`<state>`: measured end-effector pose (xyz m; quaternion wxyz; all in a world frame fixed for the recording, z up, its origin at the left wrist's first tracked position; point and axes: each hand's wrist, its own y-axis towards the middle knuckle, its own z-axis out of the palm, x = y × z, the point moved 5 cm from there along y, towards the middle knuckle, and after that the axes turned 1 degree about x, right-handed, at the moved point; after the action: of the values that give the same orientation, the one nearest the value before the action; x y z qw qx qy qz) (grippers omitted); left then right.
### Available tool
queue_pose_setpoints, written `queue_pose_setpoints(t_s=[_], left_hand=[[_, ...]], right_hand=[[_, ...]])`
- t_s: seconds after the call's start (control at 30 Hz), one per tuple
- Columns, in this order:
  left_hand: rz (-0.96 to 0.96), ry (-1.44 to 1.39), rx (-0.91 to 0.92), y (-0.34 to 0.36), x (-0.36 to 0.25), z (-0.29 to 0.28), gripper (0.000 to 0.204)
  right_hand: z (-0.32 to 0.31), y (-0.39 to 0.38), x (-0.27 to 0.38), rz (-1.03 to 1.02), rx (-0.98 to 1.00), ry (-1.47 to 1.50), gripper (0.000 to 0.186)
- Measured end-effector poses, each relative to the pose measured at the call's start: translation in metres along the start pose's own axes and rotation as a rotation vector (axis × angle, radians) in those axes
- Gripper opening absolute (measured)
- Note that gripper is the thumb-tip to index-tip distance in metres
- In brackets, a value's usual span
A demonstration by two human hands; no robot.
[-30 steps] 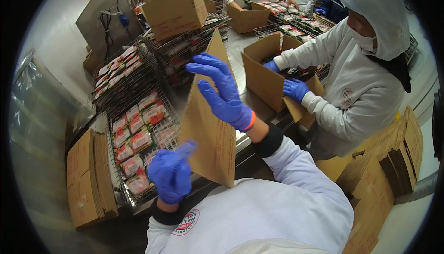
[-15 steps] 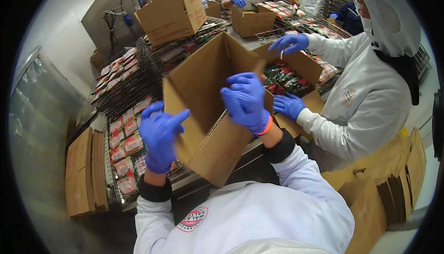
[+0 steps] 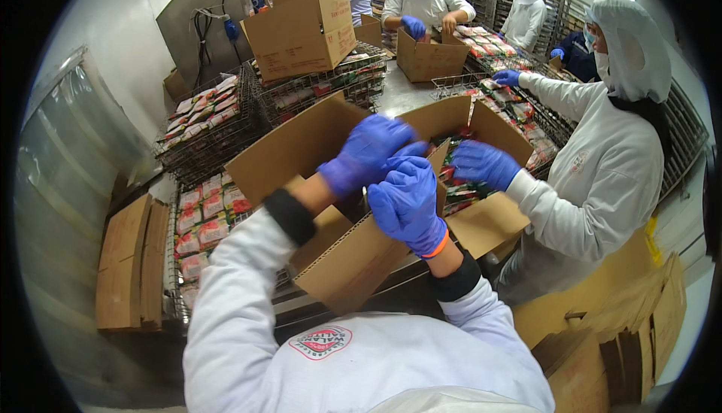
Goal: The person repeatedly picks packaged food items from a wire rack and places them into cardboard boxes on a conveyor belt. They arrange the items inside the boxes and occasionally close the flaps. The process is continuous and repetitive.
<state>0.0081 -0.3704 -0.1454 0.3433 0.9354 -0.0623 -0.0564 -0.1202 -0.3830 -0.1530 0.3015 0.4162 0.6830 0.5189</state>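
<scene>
I hold a brown cardboard box [image 3: 353, 262], opened up and tilted, over the edge of the metal table [image 3: 398, 93]. My left hand [image 3: 365, 153], in a blue glove, curls over a flap at the box's upper middle. My right hand [image 3: 406, 202], also gloved in blue, grips the box's edge just below it, and the two hands touch. One large flap [image 3: 293, 146] stands up to the left.
A co-worker in a white coat and hairnet [image 3: 602, 172] stands right, a gloved hand [image 3: 481, 165] at another open box [image 3: 489, 225]. Wire racks of red packs [image 3: 207, 217] lie left, flat cardboard stacks [image 3: 124, 262] at lower left and lower right [image 3: 639, 323]. More people pack boxes at the back.
The flat cardboard has been opened into a box shape. My two hands have come together at its upper middle, the left moving up and right, the right down.
</scene>
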Motion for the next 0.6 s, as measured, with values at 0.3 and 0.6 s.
queue_pose_setpoints(t_s=[0.3, 0.6], left_hand=[[-0.143, 1.018, -0.091, -0.089, 0.111, -0.136, 0.012], [-1.149, -0.761, 0.75, -0.137, 0.104, -0.03, 0.035]], right_hand=[[0.139, -0.026, -0.036, 0.238, 0.902, 0.087, 0.035], [0.124, -0.044, -0.019, 0.198, 0.587, 0.048, 0.013]])
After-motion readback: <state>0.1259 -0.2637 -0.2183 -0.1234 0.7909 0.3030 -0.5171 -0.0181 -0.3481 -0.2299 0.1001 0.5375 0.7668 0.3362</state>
